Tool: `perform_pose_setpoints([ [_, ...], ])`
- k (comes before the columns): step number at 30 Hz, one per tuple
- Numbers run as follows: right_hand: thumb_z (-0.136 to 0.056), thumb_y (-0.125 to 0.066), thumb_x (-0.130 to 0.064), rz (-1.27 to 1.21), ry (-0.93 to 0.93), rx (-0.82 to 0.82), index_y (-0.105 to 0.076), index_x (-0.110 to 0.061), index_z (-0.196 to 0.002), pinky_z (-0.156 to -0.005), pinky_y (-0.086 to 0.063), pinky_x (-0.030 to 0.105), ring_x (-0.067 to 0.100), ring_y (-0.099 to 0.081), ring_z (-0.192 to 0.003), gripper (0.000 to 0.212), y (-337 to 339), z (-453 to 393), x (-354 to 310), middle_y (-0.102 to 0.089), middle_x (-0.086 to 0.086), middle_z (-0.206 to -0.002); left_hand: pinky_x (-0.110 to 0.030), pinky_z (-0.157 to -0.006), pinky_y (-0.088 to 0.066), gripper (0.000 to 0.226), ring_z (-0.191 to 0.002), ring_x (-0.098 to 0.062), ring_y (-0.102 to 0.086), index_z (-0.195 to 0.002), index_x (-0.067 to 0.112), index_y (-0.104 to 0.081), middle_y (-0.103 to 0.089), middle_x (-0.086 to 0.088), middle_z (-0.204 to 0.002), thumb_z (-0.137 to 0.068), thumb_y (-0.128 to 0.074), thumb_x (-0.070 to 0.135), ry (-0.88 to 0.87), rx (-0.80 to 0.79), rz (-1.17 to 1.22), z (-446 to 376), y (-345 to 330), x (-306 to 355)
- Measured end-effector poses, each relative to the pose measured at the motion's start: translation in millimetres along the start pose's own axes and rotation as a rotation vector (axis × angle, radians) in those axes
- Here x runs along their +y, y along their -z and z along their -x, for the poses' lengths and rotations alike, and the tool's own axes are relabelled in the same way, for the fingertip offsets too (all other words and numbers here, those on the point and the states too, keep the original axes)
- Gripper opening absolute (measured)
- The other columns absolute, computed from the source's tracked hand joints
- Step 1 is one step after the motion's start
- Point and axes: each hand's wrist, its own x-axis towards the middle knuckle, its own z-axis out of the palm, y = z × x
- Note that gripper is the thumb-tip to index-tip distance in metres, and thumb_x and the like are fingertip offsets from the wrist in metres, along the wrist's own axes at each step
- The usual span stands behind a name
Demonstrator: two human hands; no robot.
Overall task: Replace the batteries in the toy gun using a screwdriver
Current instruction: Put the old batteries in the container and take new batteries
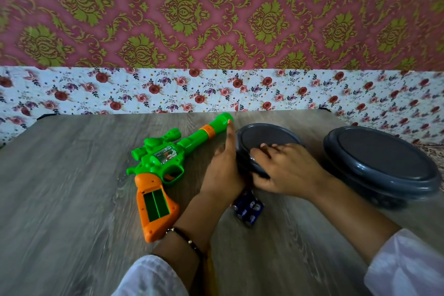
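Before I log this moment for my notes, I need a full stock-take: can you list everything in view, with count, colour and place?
toy gun: one, green and orange, lying on the table left of the hands, barrel pointing away, a green panel on its orange grip.
batteries: a small dark blue cluster, exact count unclear, on the table below the hands.
small container: one, dark grey, round, lidded, centre, under the hands.
large container: one, dark grey, round, lidded, at the right edge.
table: one, grey wood grain.
wall: pink with green-gold pattern above, white floral strip below.
left hand: fingers straight, against the small container's left side; dark bracelet, white sleeve.
right hand: curled over the small container's near rim; white sleeve.
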Motion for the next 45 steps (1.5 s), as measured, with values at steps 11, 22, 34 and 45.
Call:
perform_pose_setpoints([
  [11,-0.08,-0.041,-0.041,-0.098,0.02,0.039,-0.066,-0.005,-0.088,-0.038,-0.047,0.029,0.028,-0.061,-0.046,0.045,11,-7,4,-0.067,0.011,-0.063,-0.036,-0.08,-0.049,0.116,-0.104,-0.036,-0.062,-0.145,0.028,0.027,-0.065,-0.013,-0.121,-0.08,-0.069,0.027,-0.01,-0.042,-0.029,2,2,-4],
  [22,-0.067,-0.064,-0.044,-0.332,-0.253,0.126,-0.074,-0.017,-0.093,-0.06,-0.058,0.032,0.02,-0.071,-0.076,0.039,24,4,-2,-0.074,-0.001,-0.092,-0.038,-0.085,-0.048,0.127,-0.114,-0.034,-0.059,-0.145,0.022,0.028,-0.058,-0.015,-0.132,-0.075,-0.077,0.036,0.034,-0.111,-0.001,3,5,-2],
  [34,-0.077,-0.073,-0.009,-0.806,-0.627,0.288,-0.066,-0.012,-0.11,-0.086,-0.048,0.022,0.01,-0.059,-0.093,0.034,36,-7,34,-0.062,-0.008,-0.101,-0.035,-0.102,-0.04,0.126,-0.131,-0.027,-0.043,-0.149,0.018,0.018,-0.036,-0.008,-0.151,-0.072,-0.075,0.05,0.078,-0.177,-0.115,-1,10,-3],
  [45,-0.081,-0.07,-0.017,-0.458,-0.841,0.028,-0.063,-0.016,-0.114,-0.087,-0.051,0.038,0.026,-0.062,-0.099,0.034,-25,-20,57,-0.065,0.005,-0.111,-0.034,-0.108,-0.034,0.114,-0.138,-0.026,-0.034,-0.152,0.02,0.003,-0.026,-0.007,-0.155,-0.073,-0.072,0.054,0.051,-0.186,-0.242,-2,15,-2],
])
